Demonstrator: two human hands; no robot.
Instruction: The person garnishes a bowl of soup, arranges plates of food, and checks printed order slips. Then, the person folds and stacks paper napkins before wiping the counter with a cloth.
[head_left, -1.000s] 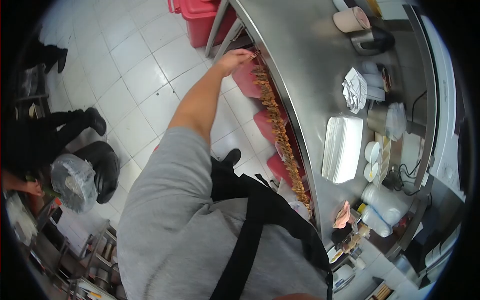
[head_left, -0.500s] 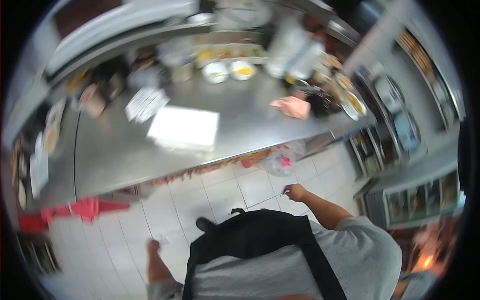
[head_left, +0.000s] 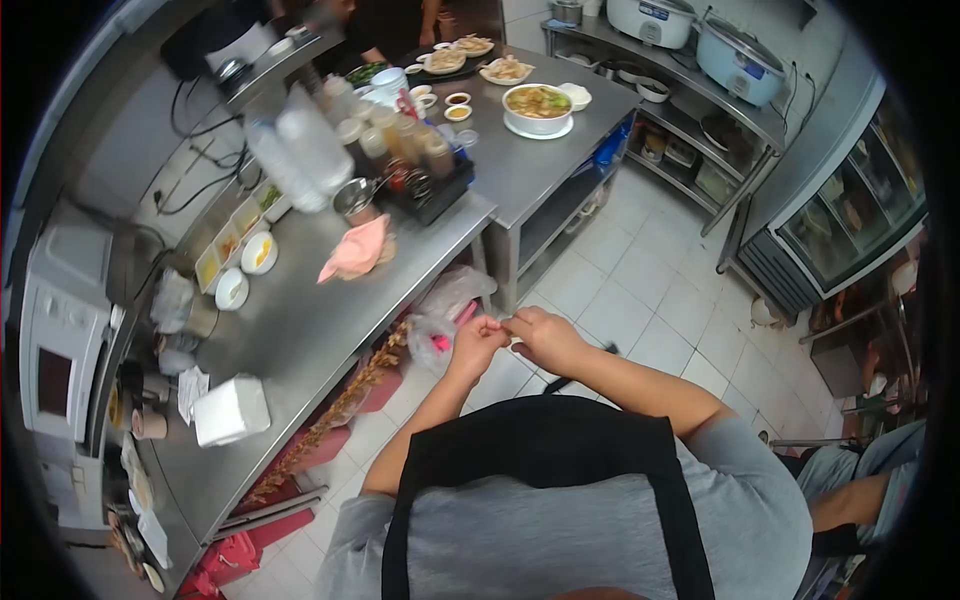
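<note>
1. Steel table (head_left: 300, 325): stands at the person's left front; a strung row of brown pieces (head_left: 370, 378) runs beneath its front edge, with red bins (head_left: 322, 447) behind and below.
2. Left grip (head_left: 478, 345): fingers bent inward, tips meeting those of the right grip (head_left: 548, 342), in front of the black apron (head_left: 540, 440). I cannot tell whether either is closed on something small (the fingers cover the spot).
3. Clear plastic bag (head_left: 430, 340): just beside the left grip, near the row's upper end.
4. Pink cloth (head_left: 357, 250): crumpled on the table, beside the dark bottle caddy (head_left: 445, 200).
5. White stack (head_left: 231, 410): on the table, well apart from both grips.
6. Soup bowl (head_left: 537, 105): upright on a white plate (head_left: 538, 131), beyond the caddy.
</note>
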